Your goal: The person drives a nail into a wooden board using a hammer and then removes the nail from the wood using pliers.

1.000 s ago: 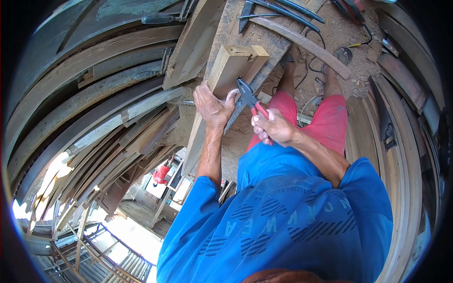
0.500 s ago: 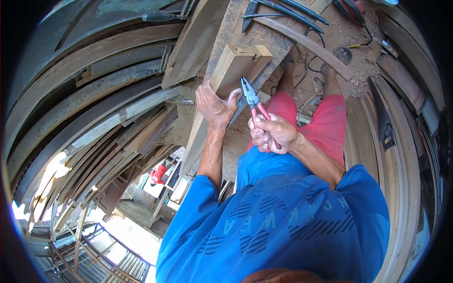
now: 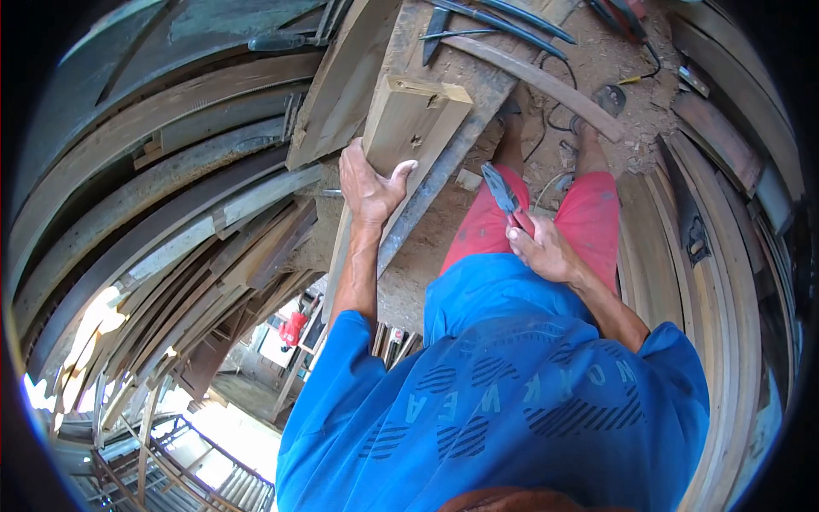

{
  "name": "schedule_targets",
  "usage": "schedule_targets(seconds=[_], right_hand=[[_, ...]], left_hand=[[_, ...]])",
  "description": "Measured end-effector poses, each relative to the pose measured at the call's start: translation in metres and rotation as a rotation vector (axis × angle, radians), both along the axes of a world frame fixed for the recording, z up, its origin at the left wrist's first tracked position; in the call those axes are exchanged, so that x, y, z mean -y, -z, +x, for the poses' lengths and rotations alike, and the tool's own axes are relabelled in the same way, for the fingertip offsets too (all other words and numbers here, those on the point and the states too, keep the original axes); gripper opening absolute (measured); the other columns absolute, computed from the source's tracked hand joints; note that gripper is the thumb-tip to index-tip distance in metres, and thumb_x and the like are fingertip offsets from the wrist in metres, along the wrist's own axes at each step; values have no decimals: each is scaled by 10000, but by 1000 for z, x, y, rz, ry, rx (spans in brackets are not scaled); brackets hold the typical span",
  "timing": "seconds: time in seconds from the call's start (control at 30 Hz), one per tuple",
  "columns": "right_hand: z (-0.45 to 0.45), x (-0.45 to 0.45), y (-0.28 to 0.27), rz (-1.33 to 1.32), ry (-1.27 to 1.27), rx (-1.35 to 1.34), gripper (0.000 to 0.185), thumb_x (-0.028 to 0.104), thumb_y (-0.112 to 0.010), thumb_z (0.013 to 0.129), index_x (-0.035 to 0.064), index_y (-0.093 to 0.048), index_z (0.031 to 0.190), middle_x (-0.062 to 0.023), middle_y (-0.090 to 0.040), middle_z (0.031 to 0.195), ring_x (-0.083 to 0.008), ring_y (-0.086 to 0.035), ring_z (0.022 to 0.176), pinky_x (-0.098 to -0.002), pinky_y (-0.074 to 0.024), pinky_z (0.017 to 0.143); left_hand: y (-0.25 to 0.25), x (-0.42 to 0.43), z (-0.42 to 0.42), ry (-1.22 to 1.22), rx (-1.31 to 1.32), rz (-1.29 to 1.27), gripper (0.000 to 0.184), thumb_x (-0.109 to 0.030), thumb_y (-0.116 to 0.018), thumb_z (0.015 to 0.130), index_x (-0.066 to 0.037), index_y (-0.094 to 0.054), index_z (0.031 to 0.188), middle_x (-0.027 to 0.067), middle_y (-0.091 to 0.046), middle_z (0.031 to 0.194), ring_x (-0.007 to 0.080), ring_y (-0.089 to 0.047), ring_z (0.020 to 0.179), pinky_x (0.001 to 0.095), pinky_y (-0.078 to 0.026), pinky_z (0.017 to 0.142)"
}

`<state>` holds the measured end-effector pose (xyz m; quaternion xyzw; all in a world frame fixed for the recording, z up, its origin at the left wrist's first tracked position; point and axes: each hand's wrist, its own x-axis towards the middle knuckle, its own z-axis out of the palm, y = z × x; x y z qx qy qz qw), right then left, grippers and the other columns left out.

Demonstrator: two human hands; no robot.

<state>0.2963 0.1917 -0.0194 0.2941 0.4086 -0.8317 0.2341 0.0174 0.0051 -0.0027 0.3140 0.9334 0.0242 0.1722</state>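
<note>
My left hand [image 3: 372,186] grips a thick wooden beam [image 3: 418,115] by its side, the thumb stretched over its upper face. The beam has dark holes in that face and lies along a worn wooden bench. In my right hand [image 3: 546,247] is a pair of pliers [image 3: 502,189] with red handles and grey metal jaws. The jaws point up and away, over my lap, apart from the beam. My fingers hide most of the handles.
A hammer [image 3: 437,34], dark metal bars and a curved wooden strip [image 3: 537,81] lie at the bench's far end. Planks are stacked on the left [image 3: 196,154] and right [image 3: 717,299]. A corded power tool [image 3: 623,21] sits on the chip-strewn ground. A person in red [image 3: 293,328] is far behind.
The pliers have moved right and down, away from the beam, with my right hand. The beam has rolled, so a face with holes now shows. My left hand stays on it.
</note>
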Motion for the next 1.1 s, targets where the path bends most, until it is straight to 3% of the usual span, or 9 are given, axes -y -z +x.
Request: schedule_targets(seconds=[0.17,0.27,0.3,0.4,0.43,0.67,0.73,0.87,1.1], right_hand=[[-29,-9,-7,561,-27,-144,297,189,-576,1049,-22,-460,1222,-206,-695,815,-343,-733,768,-446,-532,667],[-40,-2,-15,326,-22,-16,325,168,-597,1044,-16,-437,1259,-234,-694,844,-329,-760,864,-439,-551,705],[-46,-2,-18,123,9,7,315,149,-600,1050,6,-445,1283,-244,-711,1011,-275,-767,924,-390,-588,750],[-44,33,-6,-515,293,-27,315,155,-608,1058,29,-455,1303,-245,-679,1225,-228,-761,970,-356,-613,793],[-45,37,-5,-679,333,-36,337,154,-627,1054,51,-465,1331,-230,-618,1371,-219,-748,1001,-351,-624,838],[-72,39,-7,-906,386,44,382,177,-685,1031,86,-484,1342,-257,-615,1396,-265,-757,1037,-427,-656,850],[-75,38,-11,-931,385,77,368,174,-676,1035,86,-486,1339,-260,-630,1378,-271,-760,1027,-446,-662,847],[-76,49,-10,-1034,475,46,326,174,-652,1055,93,-498,1332,-237,-686,1281,-245,-760,955,-435,-658,789],[-86,47,-11,-1073,398,204,344,386,-591,1100,101,-540,1287,-63,-668,966,-135,-622,727,-315,-519,621]], left_hand=[[-1,-2,4,-25,-14,-19,962,-443,-984,642,29,-495,1322,232,-604,1129,447,-596,1071,529,-488,935],[-2,-3,3,-28,-13,-19,955,-444,-982,642,29,-500,1317,230,-605,1131,447,-594,1078,527,-487,940],[-2,-3,4,-31,-11,-17,954,-444,-982,641,30,-501,1316,230,-605,1131,446,-594,1080,527,-486,941],[-2,-4,4,-40,-6,-9,953,-432,-984,638,32,-503,1318,231,-607,1133,445,-595,1083,526,-487,942],[-2,-4,4,-44,-5,-7,952,-426,-985,637,33,-503,1319,231,-608,1133,445,-596,1083,526,-488,942],[-2,-3,2,-42,-12,11,917,-372,-988,635,15,-519,1323,223,-616,1149,439,-608,1092,518,-495,943],[-4,-5,2,-64,9,-3,893,-346,-989,647,-17,-527,1337,214,-633,1194,440,-620,1130,513,-504,968],[-2,-4,3,-40,-21,16,937,-380,-989,617,23,-522,1324,223,-612,1116,430,-603,1062,521,-492,917],[-3,-5,-1,-52,14,19,920,-365,-985,644,6,-513,1342,231,-626,1178,451,-619,1110,518,-503,954]])
